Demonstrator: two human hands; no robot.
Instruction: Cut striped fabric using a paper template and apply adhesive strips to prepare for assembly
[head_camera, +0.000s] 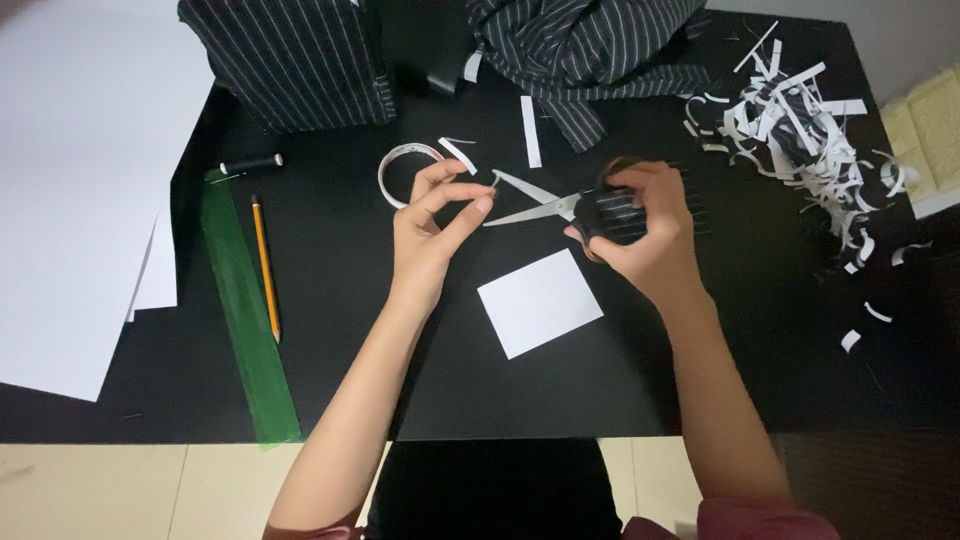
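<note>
1. A pair of scissors (545, 205) is held in the right hand (640, 235), the fingers closed through the black handles; the blades are parted and point toward the left hand.
2. A small sliver of white paper (497, 180) is pinched between thumb and fingertips of the left hand (430, 225), right at the tips of the open blades — whether the blades touch it cannot be told.
3. Both hands are held above a black table (330, 350), near its middle.
4. A white paper square (540, 303) is seen lying flat just below the hands, between the two forearms.
5. A rolled tape measure (400, 170) lies just behind the left hand, with a few cut white strips (530, 130) nearby.
6. A heap of white paper shreds (800, 130) is spread at the right of the table (well apart from the hands).
7. At the left a green ruler (245, 320) and a yellow pencil (265, 265) lie side by side, next to large white sheets (70, 200).
8. Striped dark fabric (590, 50) is bunched along the far edge.
</note>
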